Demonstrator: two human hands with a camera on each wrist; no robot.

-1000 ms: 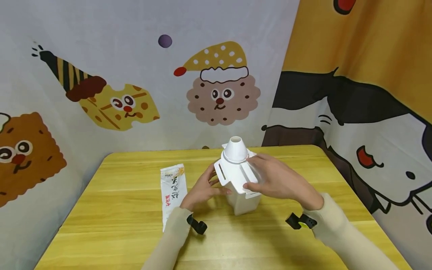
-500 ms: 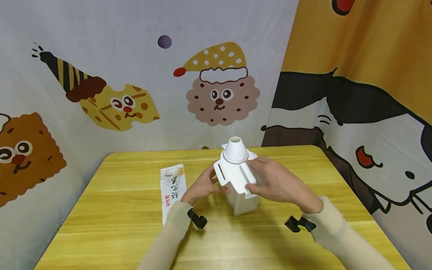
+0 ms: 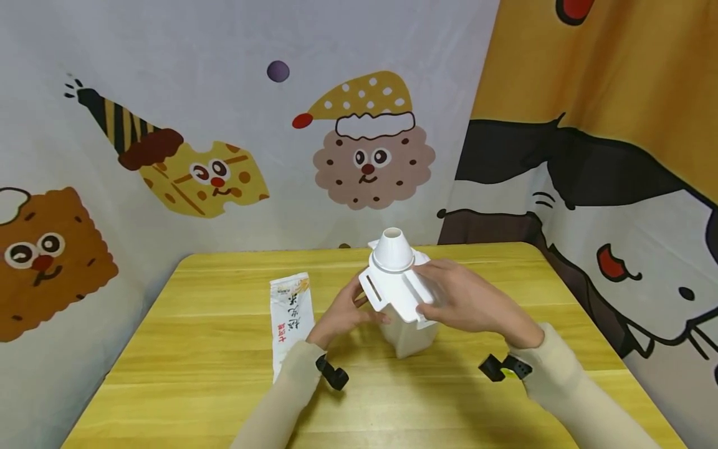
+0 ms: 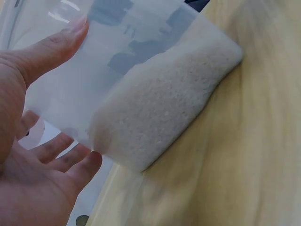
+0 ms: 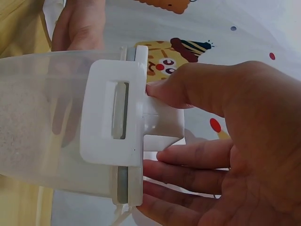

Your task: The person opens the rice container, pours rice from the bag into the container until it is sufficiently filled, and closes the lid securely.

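Observation:
A translucent plastic storage container (image 3: 415,340) stands upright on the table, tilted-looking only in the wrist views. White grains that look like rice (image 4: 160,99) fill its lower part. Its white lid (image 3: 398,299) bears a cone-shaped spout (image 3: 392,252) and side locking tabs (image 5: 101,146). My left hand (image 3: 344,315) holds the container's side, its thumb on one face and fingers round the other. On the lid lies my right hand (image 3: 471,299), thumb at the near edge and fingers towards the spout. In the right wrist view the thumb and fingertips touch the lid's top.
A flat white packet (image 3: 288,312) with dark and red writing lies left of the container, its lower end behind my left sleeve. The wooden table (image 3: 207,355) ends at a printed cloth (image 3: 252,112) hanging behind it.
The head view has turned slightly left. My right thumb has slid a little to the right along the lid's near edge. The container and the left hand hold their places.

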